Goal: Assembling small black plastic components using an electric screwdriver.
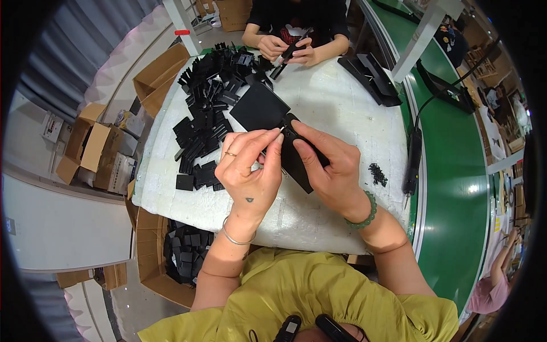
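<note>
My right hand (pixel 327 162) is closed on a black plastic part (pixel 297 166) over the middle of the table, its thumb and fingers pressed along the part's upper end. My left hand (pixel 250 162) pinches thumb and forefinger together right at that end. A tiny pale spot shows at those fingertips, too small to name. Just beyond both hands is a square black panel (pixel 260 107); whether it is joined to the held part I cannot tell. Right of my right hand lies a small heap of dark screws (pixel 377 175).
Black plastic pieces (pixel 208 97) pile up along the table's left side. A corded electric screwdriver (pixel 413 159) hangs at the right edge, beside a green conveyor (pixel 456 228). Across the table, a co-worker's hands (pixel 288 50) hold a black part. An open carton (pixel 151 256) stands lower left.
</note>
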